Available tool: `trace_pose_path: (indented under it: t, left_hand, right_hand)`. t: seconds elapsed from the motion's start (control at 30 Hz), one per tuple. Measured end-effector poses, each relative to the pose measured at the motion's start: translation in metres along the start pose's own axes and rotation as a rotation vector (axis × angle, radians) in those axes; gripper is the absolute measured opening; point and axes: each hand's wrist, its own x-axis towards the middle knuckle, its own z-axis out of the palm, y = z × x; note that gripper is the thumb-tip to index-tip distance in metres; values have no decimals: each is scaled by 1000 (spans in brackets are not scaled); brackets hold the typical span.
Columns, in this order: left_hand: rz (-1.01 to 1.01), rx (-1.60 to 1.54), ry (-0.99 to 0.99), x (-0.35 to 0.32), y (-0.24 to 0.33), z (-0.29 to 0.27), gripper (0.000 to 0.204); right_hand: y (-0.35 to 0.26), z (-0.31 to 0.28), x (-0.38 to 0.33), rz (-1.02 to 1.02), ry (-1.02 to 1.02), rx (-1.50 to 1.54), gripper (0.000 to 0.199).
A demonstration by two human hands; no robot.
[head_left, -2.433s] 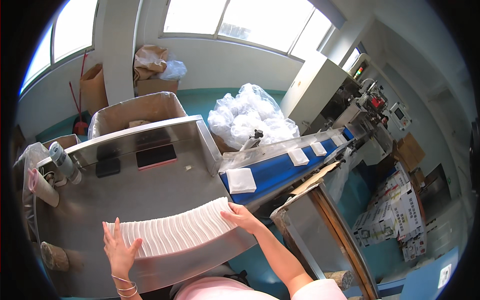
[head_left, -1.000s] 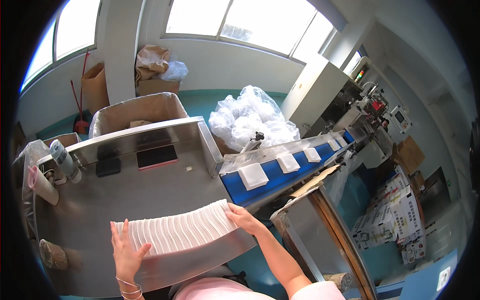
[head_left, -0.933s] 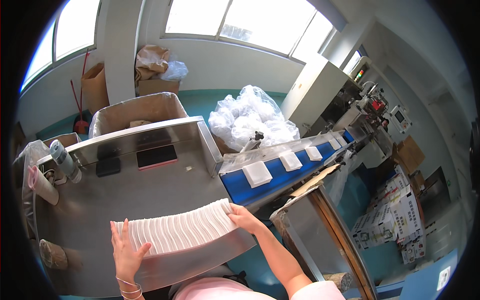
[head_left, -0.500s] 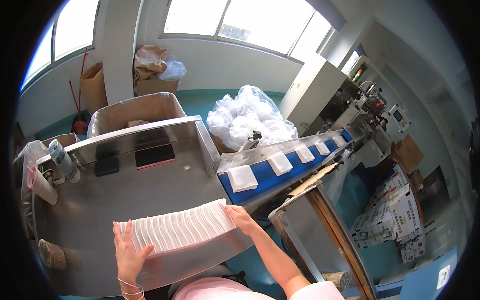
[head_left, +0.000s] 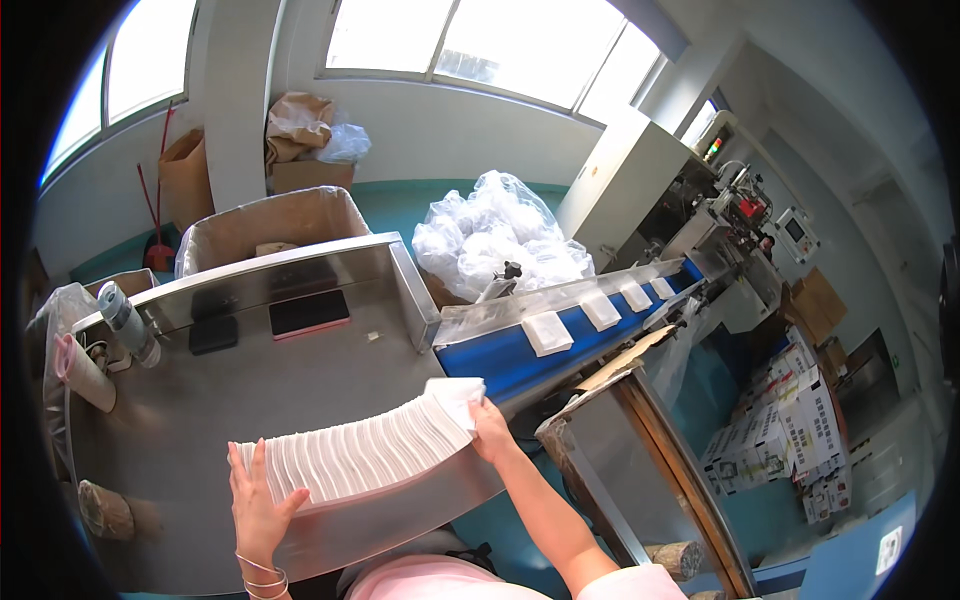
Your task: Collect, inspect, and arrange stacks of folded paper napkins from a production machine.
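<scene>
A long row of white folded napkins (head_left: 360,452), standing on edge and packed together, lies across the near part of the steel table (head_left: 200,400). My left hand (head_left: 260,505) rests against the row's left end, fingers stretched and thumb apart. At the right end, my right hand (head_left: 490,428) grips a white napkin (head_left: 458,390) that leans over flat on top of the last ones; its fingertips are partly hidden. Beyond, several spaced napkins (head_left: 547,334) lie on the blue conveyor belt (head_left: 480,365).
A phone (head_left: 309,314), a dark flat case (head_left: 214,335), a bottle (head_left: 128,322) and a cup (head_left: 85,372) stand toward the table's back and left. Behind its raised edge is a lined carton (head_left: 275,215). Clear bags (head_left: 500,235) are heaped beside the conveyor. A wood-edged steel surface (head_left: 650,470) stands right.
The napkins on the belt have shifted; the nearest one has left the belt's near end. A napkin now lies over the row's right end under my right hand. My left hand has stayed put.
</scene>
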Motion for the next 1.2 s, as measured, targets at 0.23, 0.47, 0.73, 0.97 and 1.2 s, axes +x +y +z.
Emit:
trace_pose_path:
  t: [0.23, 0.47, 0.73, 0.97, 1.2]
  left_hand:
    - [-10, -15, -21, 0, 5, 0, 89]
    - [6, -5, -30, 3, 6, 2, 89]
    - [31, -4, -32, 8, 10, 4, 89]
    - [42, 0, -46, 8, 17, 6, 89]
    - [47, 6, -49, 8, 19, 8, 89]
  right_hand:
    - [-8, 15, -26, -42, -469, -530, 41]
    - [-12, 13, -18, 67, -426, -385, 33]
    - [-8, -3, 4, 128, -118, 240, 38]
    - [-12, 11, -17, 21, -474, -569, 36]
    - [-17, 12, -13, -7, -443, -610, 29]
